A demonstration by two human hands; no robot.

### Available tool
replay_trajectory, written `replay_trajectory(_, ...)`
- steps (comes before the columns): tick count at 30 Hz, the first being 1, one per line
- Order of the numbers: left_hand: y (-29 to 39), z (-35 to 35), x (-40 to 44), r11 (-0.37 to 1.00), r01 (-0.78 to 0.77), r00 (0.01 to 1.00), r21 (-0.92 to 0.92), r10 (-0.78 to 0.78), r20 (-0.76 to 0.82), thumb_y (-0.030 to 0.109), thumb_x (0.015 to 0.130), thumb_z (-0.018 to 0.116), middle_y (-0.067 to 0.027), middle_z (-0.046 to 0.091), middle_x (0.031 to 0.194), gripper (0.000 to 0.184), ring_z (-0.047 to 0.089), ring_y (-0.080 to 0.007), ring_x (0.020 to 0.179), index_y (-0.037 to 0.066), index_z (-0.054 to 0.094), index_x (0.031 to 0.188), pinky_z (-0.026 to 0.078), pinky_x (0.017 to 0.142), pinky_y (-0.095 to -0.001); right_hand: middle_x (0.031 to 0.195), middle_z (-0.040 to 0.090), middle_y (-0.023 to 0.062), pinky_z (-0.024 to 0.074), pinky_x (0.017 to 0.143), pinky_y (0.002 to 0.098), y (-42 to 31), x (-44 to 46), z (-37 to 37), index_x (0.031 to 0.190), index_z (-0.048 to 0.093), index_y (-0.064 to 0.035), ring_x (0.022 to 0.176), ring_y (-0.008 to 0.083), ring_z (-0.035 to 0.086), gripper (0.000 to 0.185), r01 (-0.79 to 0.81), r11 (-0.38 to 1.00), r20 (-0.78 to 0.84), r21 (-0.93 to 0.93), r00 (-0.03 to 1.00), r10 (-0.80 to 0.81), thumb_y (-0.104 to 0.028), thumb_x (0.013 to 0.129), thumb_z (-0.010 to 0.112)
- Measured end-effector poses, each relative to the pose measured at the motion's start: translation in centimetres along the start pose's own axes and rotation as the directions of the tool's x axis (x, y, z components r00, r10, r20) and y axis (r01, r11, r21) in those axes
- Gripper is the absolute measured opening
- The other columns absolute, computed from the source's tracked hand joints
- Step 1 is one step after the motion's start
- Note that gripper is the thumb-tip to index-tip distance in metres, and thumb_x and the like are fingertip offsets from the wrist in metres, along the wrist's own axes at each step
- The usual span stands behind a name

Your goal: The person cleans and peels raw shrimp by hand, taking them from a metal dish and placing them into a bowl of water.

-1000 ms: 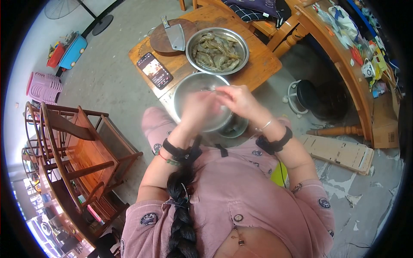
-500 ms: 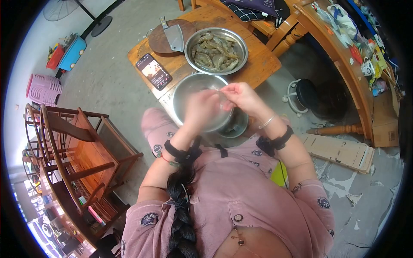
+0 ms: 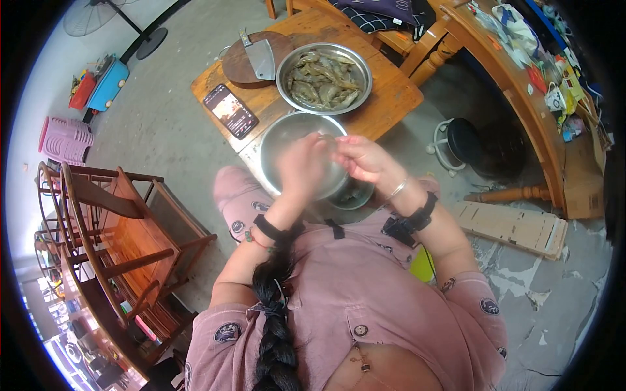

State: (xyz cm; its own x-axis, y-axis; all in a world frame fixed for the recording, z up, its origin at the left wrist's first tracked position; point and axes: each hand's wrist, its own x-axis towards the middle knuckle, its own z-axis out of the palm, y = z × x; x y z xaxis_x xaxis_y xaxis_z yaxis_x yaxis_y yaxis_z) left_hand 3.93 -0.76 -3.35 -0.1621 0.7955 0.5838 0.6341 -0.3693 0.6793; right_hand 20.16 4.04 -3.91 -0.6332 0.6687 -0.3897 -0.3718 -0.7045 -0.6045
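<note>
1. Small item [image 3: 328,137], too blurred for me to name, at the fingertips, above the steel bowl [image 3: 268,156] by the worktop's [image 3: 395,94] near edge.
2. Right hand [image 3: 364,158]: thumb and fingers pinching it.
3. Left hand [image 3: 303,164]: blurred; I can't tell its grip.
4. Shrimp basin [image 3: 365,75] just beyond; phone [image 3: 231,111] along the left edge.

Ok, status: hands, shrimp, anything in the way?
Left hand and right hand close together over near bowl, grip too blurred. Shrimp heaped in far bowl. No obstruction visible.

Shrimp [image 3: 324,83] lie in the far bowl [image 3: 368,77], behind the near bowl [image 3: 274,138] and right of the cleaver [image 3: 263,60].
</note>
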Motion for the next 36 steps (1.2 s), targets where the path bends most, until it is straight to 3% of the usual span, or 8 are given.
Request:
replay_trajectory(17, -1.2, 0.1, 0.2, 0.991, -0.062, 0.991, 0.122, 0.046, 0.129, 0.010, 0.083, 0.071, -0.0151, 0.064, 0.073, 0.013, 0.064, -0.0282, 0.063, 0.003, 0.068, 0.093, 0.048, 0.057, -0.0349, 0.079, 0.065, 0.0081, 0.0559, 0.057, 0.0231, -1.6, -3.9, 0.2, 0.101, 0.061, 0.0046, 0.065, 0.0146, 0.067, 0.018, 0.072, 0.879, -0.135, -0.471, 0.979, -0.152, -0.013, 0.095, 0.060)
replay_trajectory(23, -3.2, 1.1, -0.4, 0.994, 0.014, 0.986, 0.109, -0.032, 0.164, 0.012, 0.089, 0.065, -0.0131, 0.064, 0.070, 0.015, 0.063, -0.0240, 0.057, 0.000, 0.067, 0.096, 0.049, 0.053, -0.0336, 0.074, 0.066, 0.0119, 0.0556, 0.056, 0.0261, -2.1, -5.1, -2.1, 0.095, 0.062, 0.0051, 0.065, 0.0183, 0.069, 0.015, 0.094, 0.719, -0.238, -0.689, 0.907, -0.347, -0.009, 0.093, 0.058)
replay_trajectory(24, -3.6, 1.2, -0.4, 0.976, 0.219, 0.944, -0.010, -0.209, 0.254, 0.013, 0.092, 0.061, -0.0109, 0.064, 0.069, 0.017, 0.062, -0.0203, 0.056, -0.002, 0.066, 0.099, 0.049, 0.052, -0.0312, 0.074, 0.066, 0.0119, 0.0556, 0.056, 0.0261, -2.3, -5.4, -2.5, 0.095, 0.062, 0.0051, 0.065, 0.0183, 0.069, 0.015, 0.094, 0.720, -0.238, -0.688, 0.907, -0.346, -0.009, 0.093, 0.058)
replay_trajectory(26, -5.1, 1.5, -0.6, 0.900, 0.422, 0.860, -0.107, -0.360, 0.361, 0.015, 0.095, 0.058, -0.0086, 0.064, 0.068, 0.021, 0.061, -0.0167, 0.054, -0.004, 0.065, 0.101, 0.050, 0.050, -0.0289, 0.074, 0.066, 0.0175, 0.0548, 0.057, 0.0348, -2.6, -6.0, -3.1, 0.089, 0.062, 0.0030, 0.066, 0.0262, 0.069, 0.014, -0.141, 0.072, -0.158, -0.987, 0.830, -0.536, -0.010, 0.089, 0.062)
replay_trajectory(27, -6.3, 1.8, -0.9, 0.895, 0.412, 0.850, -0.169, -0.311, 0.425, 0.015, 0.097, 0.054, -0.0069, 0.063, 0.068, 0.022, 0.059, -0.0139, 0.054, -0.004, 0.064, 0.102, 0.051, 0.051, -0.0271, 0.074, 0.066, 0.0175, 0.0548, 0.057, 0.0348, -2.4, -6.1, -3.5, 0.089, 0.062, 0.0030, 0.066, 0.0262, 0.069, 0.014, -0.141, 0.073, -0.159, -0.987, 0.829, -0.536, -0.010, 0.089, 0.062)
replay_trajectory(30, -8.9, 2.4, -1.8, 0.895, 0.368, 0.836, -0.251, -0.200, 0.510, 0.017, 0.101, 0.048, -0.0055, 0.063, 0.069, 0.024, 0.057, -0.0114, 0.054, -0.003, 0.061, 0.101, 0.052, 0.051, -0.0259, 0.075, 0.065, 0.0199, 0.0523, 0.064, 0.0465, -0.9, -6.2, -5.2, 0.079, 0.061, -0.0006, 0.072, 0.0385, 0.065, 0.014, -0.250, -0.362, -0.006, -0.898, 0.830, -0.558, -0.013, 0.085, 0.064)
replay_trajectory(35, -8.7, 1.5, -1.6, 0.876, 0.386, 0.787, -0.290, -0.149, 0.599, 0.021, 0.103, 0.044, -0.0055, 0.062, 0.069, 0.026, 0.056, -0.0110, 0.054, 0.001, 0.058, 0.094, 0.053, 0.052, -0.0266, 0.081, 0.066, 0.0203, 0.0529, 0.068, 0.0450, 2.5, -4.7, -9.5, 0.081, 0.063, 0.0004, 0.078, 0.0383, 0.065, 0.006, -0.217, -0.445, 0.021, -0.869, 0.882, -0.471, -0.004, 0.080, 0.059)
replay_trajectory(36, -7.6, 0.9, -1.0, 0.760, 0.582, 0.699, -0.291, -0.284, 0.656, 0.022, 0.103, 0.044, -0.0055, 0.063, 0.069, 0.026, 0.056, -0.0110, 0.054, 0.002, 0.057, 0.093, 0.053, 0.053, -0.0264, 0.084, 0.066, 0.0211, 0.0529, 0.071, 0.0450, 2.8, -4.5, -9.8, 0.084, 0.064, 0.0008, 0.081, 0.0386, 0.065, 0.009, -0.184, -0.453, 0.036, -0.872, 0.899, -0.436, -0.001, 0.078, 0.057)
